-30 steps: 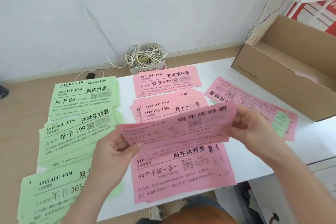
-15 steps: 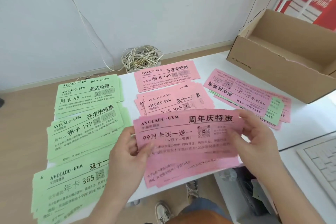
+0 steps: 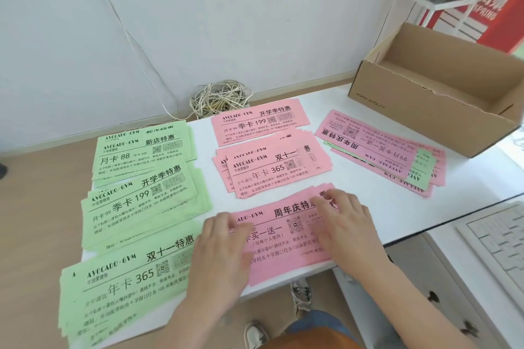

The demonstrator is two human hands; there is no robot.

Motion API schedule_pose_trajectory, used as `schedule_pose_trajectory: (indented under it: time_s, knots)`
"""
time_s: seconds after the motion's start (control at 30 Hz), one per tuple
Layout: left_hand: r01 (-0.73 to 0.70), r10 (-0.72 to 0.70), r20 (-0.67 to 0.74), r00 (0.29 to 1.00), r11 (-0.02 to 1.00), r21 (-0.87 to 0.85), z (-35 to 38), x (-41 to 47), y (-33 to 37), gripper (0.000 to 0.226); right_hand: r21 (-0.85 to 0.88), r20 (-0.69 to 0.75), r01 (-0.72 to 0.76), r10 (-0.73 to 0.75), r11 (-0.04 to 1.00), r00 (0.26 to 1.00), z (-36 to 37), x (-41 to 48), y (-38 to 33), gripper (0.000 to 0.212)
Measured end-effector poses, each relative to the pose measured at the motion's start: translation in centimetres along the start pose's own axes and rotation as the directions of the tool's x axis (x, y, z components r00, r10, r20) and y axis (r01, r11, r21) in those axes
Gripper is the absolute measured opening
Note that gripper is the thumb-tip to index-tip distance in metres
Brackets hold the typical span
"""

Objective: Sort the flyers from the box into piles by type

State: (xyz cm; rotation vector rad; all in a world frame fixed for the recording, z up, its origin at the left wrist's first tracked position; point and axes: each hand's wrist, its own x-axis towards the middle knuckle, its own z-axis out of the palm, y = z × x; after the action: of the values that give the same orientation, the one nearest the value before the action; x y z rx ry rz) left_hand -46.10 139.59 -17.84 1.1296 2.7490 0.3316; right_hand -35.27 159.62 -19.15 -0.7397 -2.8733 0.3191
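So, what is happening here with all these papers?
A person is sorting gym flyers into piles on a white table. Both hands, left hand and right hand, lie flat on the nearest pink pile. Two more pink piles sit behind it and three green piles to the left. A mixed, unsorted stack lies beside the cardboard box.

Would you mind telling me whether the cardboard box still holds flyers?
Cannot tell fully. The cardboard box is open on top and its visible interior looks bare, but its near wall hides the bottom.
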Motion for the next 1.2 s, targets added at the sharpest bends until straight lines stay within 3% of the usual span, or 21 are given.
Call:
schedule_pose_trajectory:
  time_s: [0.03, 0.13, 0.3, 0.37, 0.5, 0.6, 0.7, 0.87, 1.03, 1.2]
  knots:
    - [-0.063, 0.062, 0.084, 0.994, 0.998, 0.006, 0.1, 0.2, 0.6, 0.053, -0.009, 0.052, 0.030, -0.030, 0.999, 0.998, -0.1, -0.4, -0.1, 0.038]
    - [-0.174, 0.149, 0.250, 0.957, 0.982, 0.078, 0.8, 0.3, 2.1, 0.058, -0.070, 0.258, 0.084, -0.063, 0.994, 0.964, -0.7, -0.9, -0.1, 0.051]
    - [-0.192, 0.145, 0.290, 0.946, 0.971, 0.141, 1.2, 0.9, 4.0, 0.054, -0.110, 0.469, 0.170, -0.100, 0.979, 0.878, -2.0, -0.8, 1.0, 0.063]
    - [-0.196, 0.132, 0.322, 0.938, 0.965, 0.174, 0.8, 1.5, 4.4, 0.051, -0.044, 0.518, 0.163, -0.117, 0.986, 0.847, -2.4, -0.4, 1.4, 0.065]
    - [-0.208, 0.167, 0.231, 0.959, 0.964, 0.164, -0.6, 4.5, 6.6, 0.040, 0.294, 0.368, -0.080, -0.035, 0.952, 0.929, -3.8, 1.1, 4.6, 0.054]
    - [-0.206, 0.202, 0.093, 0.975, 0.978, 0.031, -0.9, 8.5, 9.1, 0.036, 0.112, 0.191, -0.092, 0.069, 0.989, 0.979, -5.3, 3.2, 9.2, 0.051]
    - [-0.202, 0.205, 0.031, 0.978, 0.977, -0.068, 0.1, 14.0, 12.0, 0.038, 0.014, 0.183, -0.191, 0.185, 0.982, 0.966, -5.9, 6.0, 13.4, 0.061]
    - [-0.164, 0.167, 0.079, 0.983, 0.986, -0.035, 2.5, 22.7, 16.6, 0.062, -0.010, 0.272, -0.255, 0.248, 0.967, 0.930, -5.3, 9.6, 17.8, 0.079]
    - [0.012, -0.030, 0.153, 0.988, 0.993, 0.114, 3.8, 26.6, 19.1, 0.096, -0.042, 0.279, -0.268, 0.269, 0.963, 0.922, -4.8, 10.5, 19.4, 0.085]
    - [0.167, -0.162, 0.167, 0.973, 0.986, -0.013, 4.2, 27.4, 19.4, 0.106, -0.074, 0.237, -0.244, 0.254, 0.967, 0.938, -5.0, 10.9, 19.3, 0.083]
